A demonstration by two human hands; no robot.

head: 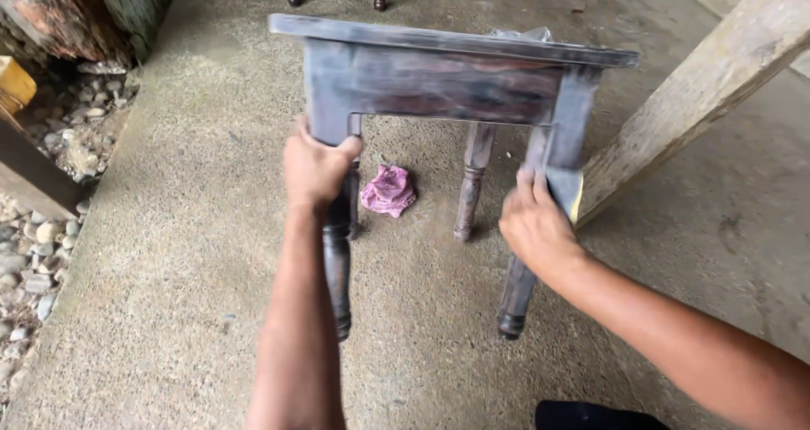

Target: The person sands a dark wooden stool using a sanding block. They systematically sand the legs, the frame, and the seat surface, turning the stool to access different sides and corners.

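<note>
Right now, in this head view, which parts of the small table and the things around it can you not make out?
- Small dark wooden table: its top surface shows edge-on only.
- Near-left leg: its upper part is covered by the left hand.
- Sandpaper: mostly behind the right hand and the leg.
- Plastic scrap: mostly hidden behind the tabletop.
- Pink cloth: crumpled, kind unclear.
- Wooden plank: cut off by the frame's right edge.
</note>
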